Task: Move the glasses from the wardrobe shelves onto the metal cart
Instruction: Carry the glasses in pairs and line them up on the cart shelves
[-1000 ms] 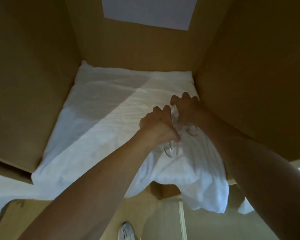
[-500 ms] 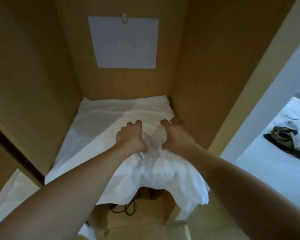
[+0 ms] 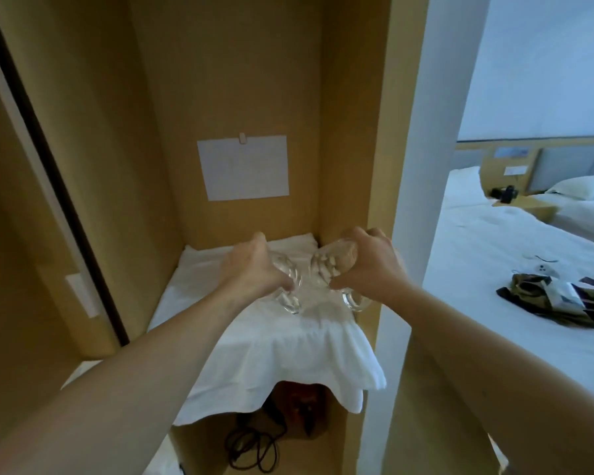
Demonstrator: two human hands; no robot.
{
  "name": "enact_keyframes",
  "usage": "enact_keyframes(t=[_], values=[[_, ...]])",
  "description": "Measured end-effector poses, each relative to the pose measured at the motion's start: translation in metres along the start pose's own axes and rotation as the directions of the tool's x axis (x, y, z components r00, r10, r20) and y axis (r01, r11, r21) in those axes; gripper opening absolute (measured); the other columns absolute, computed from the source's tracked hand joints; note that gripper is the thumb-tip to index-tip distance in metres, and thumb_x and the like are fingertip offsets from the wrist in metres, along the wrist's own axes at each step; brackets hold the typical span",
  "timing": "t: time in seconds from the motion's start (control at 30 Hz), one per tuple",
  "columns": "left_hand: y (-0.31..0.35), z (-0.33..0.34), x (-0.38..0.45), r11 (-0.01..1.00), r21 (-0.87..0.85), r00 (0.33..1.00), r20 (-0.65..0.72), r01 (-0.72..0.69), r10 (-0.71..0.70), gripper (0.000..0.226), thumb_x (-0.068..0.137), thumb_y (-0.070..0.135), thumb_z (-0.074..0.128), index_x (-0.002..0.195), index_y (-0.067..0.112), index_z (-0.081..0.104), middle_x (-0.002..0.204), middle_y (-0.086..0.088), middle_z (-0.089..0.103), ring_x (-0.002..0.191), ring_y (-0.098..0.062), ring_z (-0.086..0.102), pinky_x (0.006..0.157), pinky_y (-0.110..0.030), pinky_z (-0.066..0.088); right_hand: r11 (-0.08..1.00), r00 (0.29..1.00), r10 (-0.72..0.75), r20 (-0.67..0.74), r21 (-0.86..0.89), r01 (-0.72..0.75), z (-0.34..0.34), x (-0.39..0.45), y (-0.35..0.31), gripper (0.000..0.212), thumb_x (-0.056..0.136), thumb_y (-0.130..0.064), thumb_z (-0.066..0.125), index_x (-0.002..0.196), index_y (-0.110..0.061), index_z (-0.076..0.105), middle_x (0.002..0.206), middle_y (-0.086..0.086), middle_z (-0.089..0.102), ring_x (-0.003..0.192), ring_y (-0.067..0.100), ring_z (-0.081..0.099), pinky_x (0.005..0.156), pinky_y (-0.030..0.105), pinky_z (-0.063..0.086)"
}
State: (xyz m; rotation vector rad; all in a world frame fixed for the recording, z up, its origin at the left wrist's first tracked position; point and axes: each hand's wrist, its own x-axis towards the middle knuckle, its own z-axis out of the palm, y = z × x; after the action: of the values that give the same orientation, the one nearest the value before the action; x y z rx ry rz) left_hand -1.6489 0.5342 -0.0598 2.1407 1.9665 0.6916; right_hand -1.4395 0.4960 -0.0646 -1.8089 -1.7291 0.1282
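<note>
Clear glass in both hands, above a white cloth [image 3: 282,351] spread over a wardrobe shelf [image 3: 336,437]. Left hand [image 3: 251,269] curled round one glass mug [image 3: 287,284], mouth turned toward 3 o'clock, handle hanging down at 6 o'clock. Right hand [image 3: 371,265] curled round a second glass mug [image 3: 333,262], fingertips visible through its wall, mouth turned toward 9 o'clock, handle [image 3: 354,301] looping out below the palm at 6 o'clock. Both mugs tipped on their sides, rims facing each other and near, whether touching cannot be told. Both held just above the cloth near the middle of the shelf; contact with the cloth not clear. Cloth draping over the front edge of the shelf at 6 o'clock.

On the wardrobe's back panel, at 12 o'clock from the hands, a white sheet of paper [image 3: 243,168] hung from a small clip. Below the shelf, at 6 o'clock, a dark coiled cable [image 3: 254,447]. At 3 o'clock, beyond the wardrobe's white side post [image 3: 422,166], a bed [image 3: 494,255] with white linen and a heap of dark clothing [image 3: 559,303] lying on it. Metal cart not seen.
</note>
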Motion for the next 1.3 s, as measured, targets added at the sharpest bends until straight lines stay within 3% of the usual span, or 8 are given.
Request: enact_keyframes(t=[0.17,0.43,0.6,0.7,0.8,0.93,1.03,1.3], values=[[0.042,-0.031,-0.009,0.928,-0.373,0.998,-0.058,-0.005,-0.018,0.076,0.043,0.050,0.095,0.100,0.023,0.053,0.098,0.004,0.061,0.091,-0.019,0.059,0.073,-0.038,0.055,0.930,0.950,0.202,-0.240,0.351,-0.109,-0.065,-0.025,0.012,0.085,0.048,-0.046,0.095,0.124,-0.035,0.059,0.112,-0.005,0.062,0.109,0.020,0.058,0.090,0.037,0.053],[0.143,-0.026,-0.014,0.447,-0.883,0.970,-0.036,-0.144,0.242,0.073,0.056,0.034,0.097,0.109,0.021,0.049,0.104,0.006,0.058,0.093,-0.011,0.060,0.076,-0.031,0.053,0.575,0.743,0.568,-0.354,0.817,-0.050,-0.143,-0.066,0.055,0.082,0.049,-0.038,0.099,0.121,-0.027,0.063,0.111,-0.003,0.073,0.096,0.017,0.073,0.085,0.038,0.061],[0.184,-0.017,-0.015,0.235,-0.971,0.927,0.127,0.044,0.353,0.083,0.047,0.045,0.100,0.109,0.025,0.049,0.115,0.003,0.059,0.104,-0.018,0.062,0.075,-0.039,0.057,0.200,0.738,0.647,-0.194,0.976,0.081,-0.161,-0.107,0.056,0.030,0.089,-0.029,0.073,0.115,-0.016,0.068,0.093,-0.002,0.079,0.088,0.016,0.076,0.092,0.043,0.055],[0.194,-0.006,-0.015,0.121,-0.942,0.825,0.332,0.313,0.458,0.078,0.055,0.030,0.100,0.115,0.021,0.053,0.121,-0.004,0.057,0.107,-0.026,0.064,0.074,-0.050,0.064,-0.006,0.725,0.675,-0.133,0.983,0.185,-0.152,-0.128,0.060,0.030,0.093,-0.036,0.067,0.113,-0.013,0.070,0.112,0.010,0.075,0.103,0.028,0.070,0.097,0.042,0.049],[0.200,0.008,-0.019,0.059,-0.785,0.586,0.508,0.617,0.631,0.078,0.059,0.022,0.096,0.128,0.012,0.062,0.120,-0.012,0.071,0.104,-0.035,0.072,0.080,-0.051,0.062,-0.141,0.654,0.749,-0.102,0.941,0.308,-0.138,-0.148,0.067,0.044,0.089,-0.043,0.071,0.119,-0.012,0.068,0.118,0.015,0.073,0.109,0.031,0.068,0.097,0.040,0.052],[0.203,0.032,-0.036,0.107,-0.609,0.321,0.549,0.786,0.772,0.047,0.083,0.022,0.077,0.127,0.011,0.064,0.108,-0.015,0.077,0.093,-0.031,0.076,0.091,-0.046,0.057,-0.112,0.530,0.839,-0.125,0.913,0.393,-0.122,-0.182,0.070,0.048,0.083,-0.048,0.075,0.118,-0.015,0.070,0.119,0.006,0.073,0.106,0.022,0.065,0.103,0.029,0.042],[0.204,0.057,-0.046,0.137,-0.491,0.184,0.549,0.860,0.815,0.046,0.087,0.023,0.075,0.130,0.011,0.062,0.117,-0.017,0.074,0.104,-0.037,0.073,0.094,-0.050,0.055,-0.058,0.430,0.890,-0.153,0.896,0.440,-0.112,-0.209,0.064,0.042,0.084,-0.046,0.074,0.109,-0.012,0.070,0.100,0.009,0.077,0.093,0.023,0.068,0.080,0.032,0.050],[0.231,0.112,-0.075,0.166,-0.436,0.091,0.510,0.884,0.855,0.090,0.051,0.027,0.099,0.133,0.015,0.063,0.131,-0.018,0.067,0.121,-0.039,0.063,0.109,-0.058,0.043,0.080,0.294,0.935,-0.198,0.926,0.370,-0.110,-0.256,0.090,0.068,0.075,-0.036,0.085,0.132,-0.009,0.060,0.116,0.021,0.072,0.099,0.038,0.073,0.086,0.054,0.057]])
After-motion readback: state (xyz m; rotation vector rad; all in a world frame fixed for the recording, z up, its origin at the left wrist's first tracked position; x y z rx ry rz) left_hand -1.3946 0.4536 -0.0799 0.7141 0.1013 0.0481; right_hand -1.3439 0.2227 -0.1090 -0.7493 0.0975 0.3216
